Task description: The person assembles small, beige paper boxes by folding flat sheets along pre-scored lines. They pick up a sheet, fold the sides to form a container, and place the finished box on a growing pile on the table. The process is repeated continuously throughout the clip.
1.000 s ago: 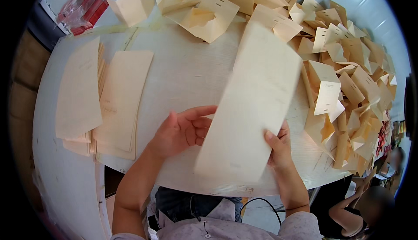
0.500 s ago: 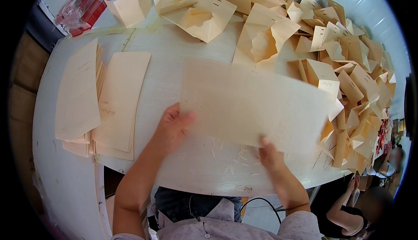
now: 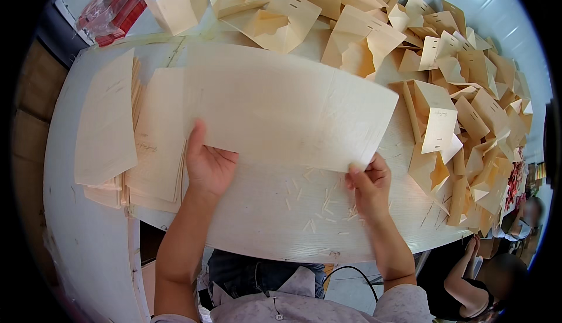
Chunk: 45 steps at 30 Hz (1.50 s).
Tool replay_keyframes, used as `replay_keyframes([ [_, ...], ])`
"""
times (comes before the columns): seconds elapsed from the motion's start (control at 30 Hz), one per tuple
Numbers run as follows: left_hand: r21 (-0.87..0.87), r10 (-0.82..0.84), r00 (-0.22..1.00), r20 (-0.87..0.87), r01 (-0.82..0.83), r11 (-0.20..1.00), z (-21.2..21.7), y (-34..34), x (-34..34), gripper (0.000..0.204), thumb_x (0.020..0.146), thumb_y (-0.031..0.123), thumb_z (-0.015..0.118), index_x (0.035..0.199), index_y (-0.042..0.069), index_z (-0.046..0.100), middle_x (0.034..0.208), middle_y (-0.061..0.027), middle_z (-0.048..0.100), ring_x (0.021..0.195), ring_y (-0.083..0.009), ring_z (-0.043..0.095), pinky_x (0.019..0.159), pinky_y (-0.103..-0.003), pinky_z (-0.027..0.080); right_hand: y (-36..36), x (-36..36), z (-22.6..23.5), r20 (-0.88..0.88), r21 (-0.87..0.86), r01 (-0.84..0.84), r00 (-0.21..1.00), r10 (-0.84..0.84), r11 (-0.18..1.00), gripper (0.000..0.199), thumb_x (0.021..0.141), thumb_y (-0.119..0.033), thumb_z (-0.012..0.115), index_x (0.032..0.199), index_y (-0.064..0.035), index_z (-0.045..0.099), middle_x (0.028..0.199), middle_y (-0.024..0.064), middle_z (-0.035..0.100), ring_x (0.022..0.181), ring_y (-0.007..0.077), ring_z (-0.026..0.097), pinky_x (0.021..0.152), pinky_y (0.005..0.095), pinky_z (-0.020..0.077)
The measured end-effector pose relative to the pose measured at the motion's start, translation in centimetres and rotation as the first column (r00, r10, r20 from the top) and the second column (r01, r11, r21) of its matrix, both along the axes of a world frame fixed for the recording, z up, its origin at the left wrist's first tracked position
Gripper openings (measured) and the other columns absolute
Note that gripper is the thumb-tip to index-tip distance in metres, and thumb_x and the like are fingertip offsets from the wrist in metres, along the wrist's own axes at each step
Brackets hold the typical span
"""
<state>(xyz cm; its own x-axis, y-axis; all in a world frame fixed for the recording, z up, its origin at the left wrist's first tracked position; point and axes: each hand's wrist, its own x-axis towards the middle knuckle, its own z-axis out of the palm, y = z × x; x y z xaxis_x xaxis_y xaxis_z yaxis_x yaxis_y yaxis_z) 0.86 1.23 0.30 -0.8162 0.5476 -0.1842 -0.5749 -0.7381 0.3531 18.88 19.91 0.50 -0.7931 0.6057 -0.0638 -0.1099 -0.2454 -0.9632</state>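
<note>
A large flat sheet of cream card [image 3: 275, 106] spans the space between my hands, held above the table and slightly blurred by motion. My left hand [image 3: 209, 163] grips its near left edge, the thumb on top and the fingertips hidden beneath the sheet. At the near right corner, my right hand [image 3: 371, 189] pinches the card between thumb and curled fingers. Left of my left hand lie two stacks of similar flat sheets, the outer stack [image 3: 105, 124] and the inner stack [image 3: 153, 165], the latter partly covered by the held sheet.
Folded cream card pieces [image 3: 480, 112] with slots and wavy cutouts heap along the right and far side. Thin card slivers [image 3: 325, 206] litter the white table [image 3: 263, 223] near me. Red items in clear plastic [image 3: 117, 9] sit far left. Another person [image 3: 468, 282] is at lower right.
The sheet has moved left and away from me, now overlapping the inner stack. My left hand has shifted left; my right hand has moved slightly right and now holds the sheet's near right corner.
</note>
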Motion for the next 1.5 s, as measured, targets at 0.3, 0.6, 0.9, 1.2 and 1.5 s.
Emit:
replay_keyframes([
  [0.3, -0.414, -0.318, 0.900, -0.296, 0.179, 0.892, -1.3, 1.0, 1.9, 0.044, 0.077, 0.006, 0.062, 0.116, 0.006, 0.042, 0.108, -0.0038, 0.050, 0.098, -0.0140, 0.050, 0.081, -0.027, 0.044, -0.6, -0.2, 0.3, -0.022, 0.026, -0.026, 0.999, 0.026, 0.999, 0.026, 0.077, 0.001, 0.056, 0.102, 0.0014, 0.049, 0.091, 0.0072, 0.059, 0.083, 0.0103, 0.055, 0.076, 0.0243, 0.0427],
  [0.6, -0.453, -0.360, 0.880, -0.311, 0.195, 0.870, -1.0, 1.1, 2.0, 0.045, 0.077, 0.009, 0.063, 0.116, 0.005, 0.041, 0.107, -0.0051, 0.051, 0.099, -0.0141, 0.050, 0.081, -0.028, 0.044, -0.7, -0.1, 0.4, -0.030, 0.184, 0.055, 0.998, -0.050, 0.981, 0.045, 0.075, 0.002, 0.054, 0.113, -0.0025, 0.033, 0.094, 0.0098, 0.058, 0.087, 0.0114, 0.055, 0.077, 0.0242, 0.0428],
  [0.9, -0.501, -0.407, 0.840, -0.359, 0.195, 0.843, -1.2, 1.0, 2.0, 0.040, 0.078, 0.010, 0.063, 0.113, 0.002, 0.046, 0.106, -0.0051, 0.052, 0.098, -0.0132, 0.049, 0.084, -0.027, 0.041, -0.8, -0.3, 0.5, -0.021, 0.204, 0.081, 0.997, -0.078, 0.976, 0.046, 0.073, 0.004, 0.054, 0.111, -0.0048, 0.029, 0.092, 0.0099, 0.058, 0.087, 0.0126, 0.055, 0.077, 0.0246, 0.0431],
  [1.2, -0.520, -0.443, 0.806, -0.393, 0.202, 0.830, -1.4, 1.0, 2.2, 0.035, 0.077, 0.013, 0.064, 0.108, 0.002, 0.050, 0.099, -0.0041, 0.055, 0.091, -0.0117, 0.052, 0.079, -0.025, 0.043, -1.2, -0.3, 0.5, 0.003, 0.215, 0.155, 0.987, -0.160, 0.964, 0.046, 0.073, 0.006, 0.055, 0.109, -0.0048, 0.029, 0.093, 0.0100, 0.056, 0.086, 0.0122, 0.055, 0.075, 0.0238, 0.0434],
  [1.5, -0.556, -0.424, 0.816, -0.393, 0.156, 0.816, -1.1, 1.3, 2.2, 0.034, 0.078, 0.014, 0.063, 0.106, 0.000, 0.050, 0.094, -0.0070, 0.056, 0.082, -0.0144, 0.057, 0.065, -0.027, 0.050, -1.0, -0.6, 0.4, -0.039, 0.138, 0.182, 0.983, -0.179, 0.973, 0.042, 0.074, 0.007, 0.055, 0.108, -0.0032, 0.033, 0.093, 0.0093, 0.057, 0.087, 0.0118, 0.054, 0.076, 0.0229, 0.0430],
])
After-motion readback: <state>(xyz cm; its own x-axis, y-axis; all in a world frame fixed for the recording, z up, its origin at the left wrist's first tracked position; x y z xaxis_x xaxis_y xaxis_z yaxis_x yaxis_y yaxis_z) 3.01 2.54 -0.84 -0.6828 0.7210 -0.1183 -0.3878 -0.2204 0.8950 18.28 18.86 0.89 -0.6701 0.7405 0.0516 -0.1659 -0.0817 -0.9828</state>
